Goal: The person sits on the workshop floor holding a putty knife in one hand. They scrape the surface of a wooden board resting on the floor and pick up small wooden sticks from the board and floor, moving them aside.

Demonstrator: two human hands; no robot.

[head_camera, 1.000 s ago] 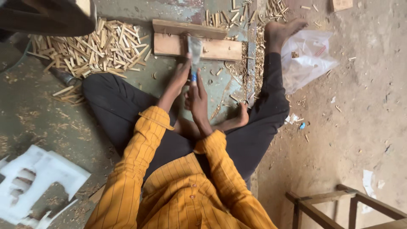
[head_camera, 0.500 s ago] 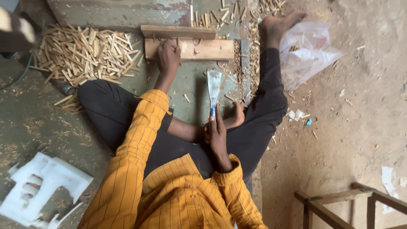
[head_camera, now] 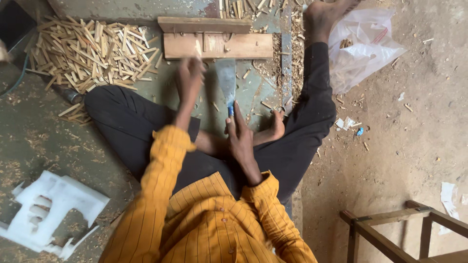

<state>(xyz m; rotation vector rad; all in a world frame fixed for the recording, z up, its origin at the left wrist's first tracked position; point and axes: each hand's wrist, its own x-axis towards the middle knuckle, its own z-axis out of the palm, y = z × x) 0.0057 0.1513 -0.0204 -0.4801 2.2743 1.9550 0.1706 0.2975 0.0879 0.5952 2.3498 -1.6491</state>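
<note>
Blade drawn back, other hand off the block

Since a moment ago, our left hand [head_camera: 189, 78] has pulled back from the wooden block [head_camera: 218, 45] at top centre; it is blurred, so we cannot tell its grip. Our right hand [head_camera: 240, 137] is clenched on the broad knife [head_camera: 226, 80], blade pointing up-frame just below the block. Stick pile [head_camera: 90, 51] crowds the upper left, plastic bag [head_camera: 363, 48] the upper right; open floor lies between our legs.

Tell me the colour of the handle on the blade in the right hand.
Blue: the handle shows just above the right hand in the head view.
</note>
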